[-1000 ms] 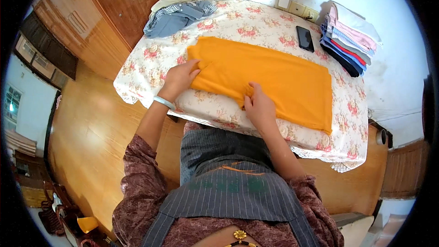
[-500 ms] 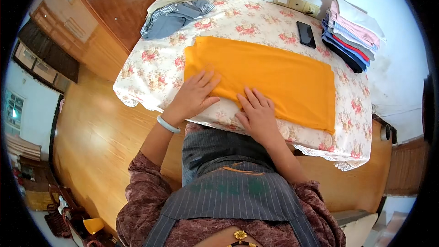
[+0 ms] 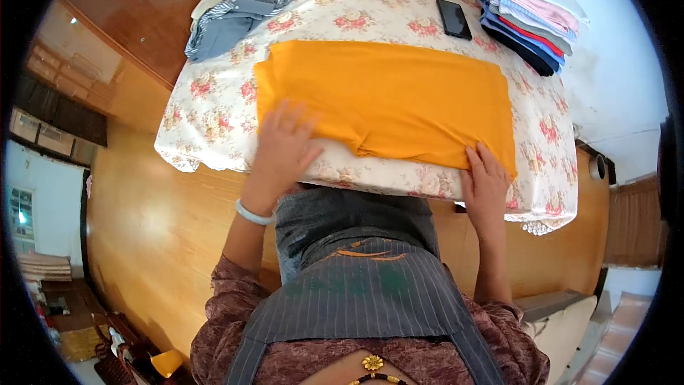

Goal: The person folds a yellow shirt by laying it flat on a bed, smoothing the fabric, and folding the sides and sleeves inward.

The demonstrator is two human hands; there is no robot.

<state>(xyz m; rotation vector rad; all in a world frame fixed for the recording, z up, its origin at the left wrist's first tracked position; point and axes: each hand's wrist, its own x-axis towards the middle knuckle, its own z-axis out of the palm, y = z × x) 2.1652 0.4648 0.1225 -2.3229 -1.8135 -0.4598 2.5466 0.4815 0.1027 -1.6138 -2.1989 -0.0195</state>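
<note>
A folded yellow-orange piece of cloth (image 3: 399,93) lies flat and long across the near part of the table, wrinkled along its near edge. What kind of garment it is, I cannot tell. My left hand (image 3: 281,146), with a pale bangle at the wrist, is at the cloth's near left corner, fingers spread and a little smeared by motion. At the near right corner my right hand (image 3: 486,182) rests its stretched fingertips on the cloth, thumb apart. Neither hand grips anything.
The table has a floral tablecloth (image 3: 206,125) with a lace hem. A stack of folded clothes (image 3: 531,18) stands at the far right, beside a black phone (image 3: 454,19). Loosely heaped grey and beige clothes (image 3: 231,21) lie at the far left, near a brown wooden cabinet (image 3: 142,7).
My right hand has slid right along the cloth's near edge to its right corner. My left hand stays near the left corner. The cloth's near edge looks more rumpled, and the view has shifted.
</note>
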